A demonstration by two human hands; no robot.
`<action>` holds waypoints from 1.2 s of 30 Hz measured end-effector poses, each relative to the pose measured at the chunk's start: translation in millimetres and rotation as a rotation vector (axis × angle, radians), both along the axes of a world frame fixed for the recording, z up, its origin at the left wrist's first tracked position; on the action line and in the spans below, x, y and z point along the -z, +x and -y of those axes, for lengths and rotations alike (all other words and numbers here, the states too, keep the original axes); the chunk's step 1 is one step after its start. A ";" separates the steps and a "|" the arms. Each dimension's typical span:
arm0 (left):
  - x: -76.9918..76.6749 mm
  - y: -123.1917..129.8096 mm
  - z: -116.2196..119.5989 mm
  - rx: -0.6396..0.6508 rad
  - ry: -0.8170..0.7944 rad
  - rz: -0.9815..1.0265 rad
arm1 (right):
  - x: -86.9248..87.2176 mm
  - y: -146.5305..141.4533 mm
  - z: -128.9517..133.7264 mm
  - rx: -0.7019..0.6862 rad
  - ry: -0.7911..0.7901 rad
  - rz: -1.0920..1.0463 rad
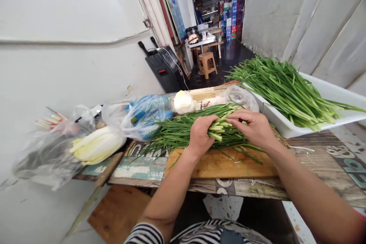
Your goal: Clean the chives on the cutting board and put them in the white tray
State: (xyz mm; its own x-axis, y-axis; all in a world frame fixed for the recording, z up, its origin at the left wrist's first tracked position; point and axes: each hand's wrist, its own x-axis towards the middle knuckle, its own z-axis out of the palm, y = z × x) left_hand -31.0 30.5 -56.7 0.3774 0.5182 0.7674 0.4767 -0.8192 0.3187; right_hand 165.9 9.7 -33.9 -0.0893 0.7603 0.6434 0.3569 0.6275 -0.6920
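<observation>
Tabletop is stretching crosswise before the person, with a white tub of heaped green stalks standing at its right and a wooden cutting board lying along its near edge. Loose stalks are spreading over the board's far side and beyond, and just over them the person is holding a green bundle. The left hand is gripping that bundle, its fingers wrapped around the stems, while the right hand is pinching at the stems with thumb and forefinger; exactly which stem is being caught there is hard to tell. For good work, the left grip should be staying firm without crushing, the stems should be lying evenly, and the right fingertips should be picking at one or two stems at a time rather than tugging at the whole bunch. The bundle's long axis is running roughly left to right, its leafy part seemingly trailing leftward, with pale stem ends showing between the hands.
</observation>
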 end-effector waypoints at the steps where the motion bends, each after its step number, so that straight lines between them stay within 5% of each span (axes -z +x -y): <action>1: -0.3 0.3 0.2 0.000 -0.002 -0.010 | 0.2 0.7 -0.5 -0.002 -0.032 -0.015; 16: -6.0 1.9 -1.9 -0.028 0.091 -0.063 | 5.0 -2.2 -7.8 -0.003 -0.395 -0.399; 22: -2.8 2.0 -2.1 -0.048 0.099 0.045 | 1.8 5.5 -11.5 0.095 -0.290 -0.701; 26: -1.4 0.4 -3.7 -0.045 0.104 0.068 | -2.4 19.3 -8.0 0.229 -0.099 -0.391; 32: -2.0 -0.3 -2.8 -0.057 0.085 0.043 | -1.6 14.1 -0.2 0.105 0.228 0.147; 36: -1.8 -0.7 -2.4 -0.059 0.073 0.030 | 0.3 8.5 1.3 0.191 0.063 0.033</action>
